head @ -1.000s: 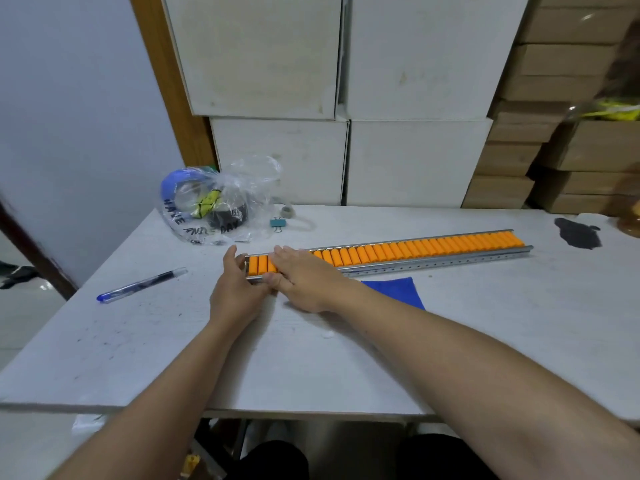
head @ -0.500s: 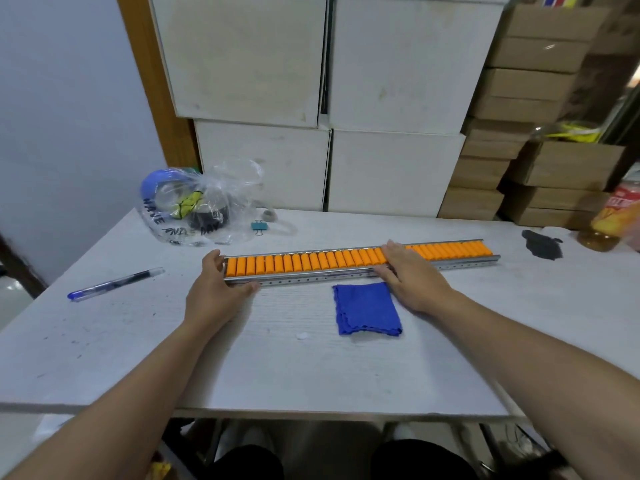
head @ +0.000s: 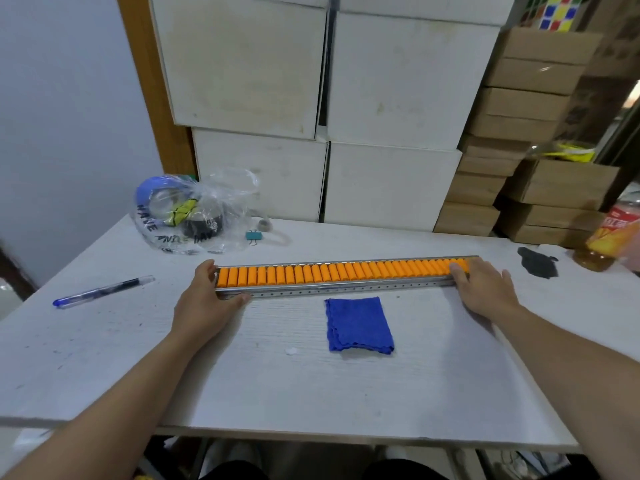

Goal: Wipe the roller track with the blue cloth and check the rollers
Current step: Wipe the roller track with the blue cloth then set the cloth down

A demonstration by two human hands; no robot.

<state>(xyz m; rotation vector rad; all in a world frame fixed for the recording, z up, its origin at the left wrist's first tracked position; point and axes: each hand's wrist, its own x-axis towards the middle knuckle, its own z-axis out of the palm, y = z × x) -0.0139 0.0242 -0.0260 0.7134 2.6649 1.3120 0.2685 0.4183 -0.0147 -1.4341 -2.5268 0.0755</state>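
Observation:
A long metal roller track [head: 332, 288] with a row of orange rollers [head: 339, 271] lies left to right across the white table [head: 311, 386]. My left hand [head: 204, 303] clasps its left end, thumb under the near rail and fingers over the end. My right hand [head: 485, 285] rests flat on the right end, fingers lying on the last rollers. A folded blue cloth [head: 358, 323] lies on the table just in front of the track's middle, touched by neither hand.
A clear plastic bag [head: 194, 216] with tape rolls sits behind the track's left end, a small binder clip [head: 254, 236] beside it. A blue pen [head: 104, 292] lies at left. A dark scrap [head: 538, 262] and a bottle [head: 609, 240] stand at right. White and cardboard boxes [head: 391, 181] line the back.
My right hand has slid along the rollers from the left end to the right end, uncovering the blue cloth. My left hand has stayed on the left end.

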